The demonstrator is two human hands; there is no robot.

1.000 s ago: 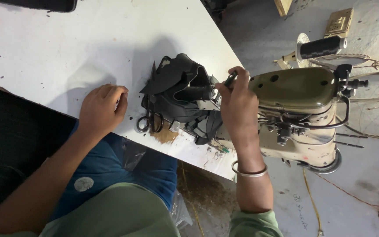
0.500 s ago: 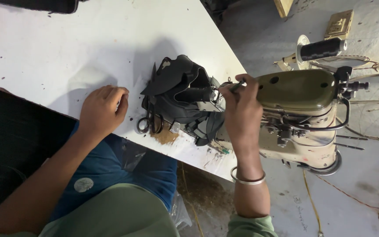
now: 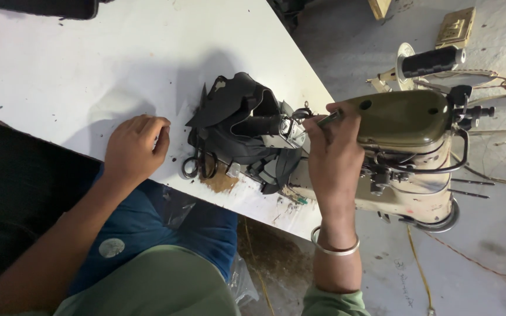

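My left hand (image 3: 133, 149) rests curled on the white table (image 3: 89, 70), fingers closed, holding nothing I can see. A pile of black leather pieces (image 3: 238, 126) lies near the table's edge beside an olive and cream sewing machine (image 3: 408, 152). My right hand (image 3: 335, 152), with a metal bangle on the wrist, grips a thin metal tool (image 3: 326, 120) at the machine's head, next to the leather. Scissors (image 3: 200, 167) lie between my left hand and the pile.
A black roller handle (image 3: 431, 61) sticks up behind the machine. A beige wall socket (image 3: 455, 26) and loose wires lie on the grey floor at right. A dark object sits at the table's far left corner. My blue trousers are below the table's edge.
My right hand has shifted slightly right along the machine head and now pinches the thin tool. The left hand has stayed put.
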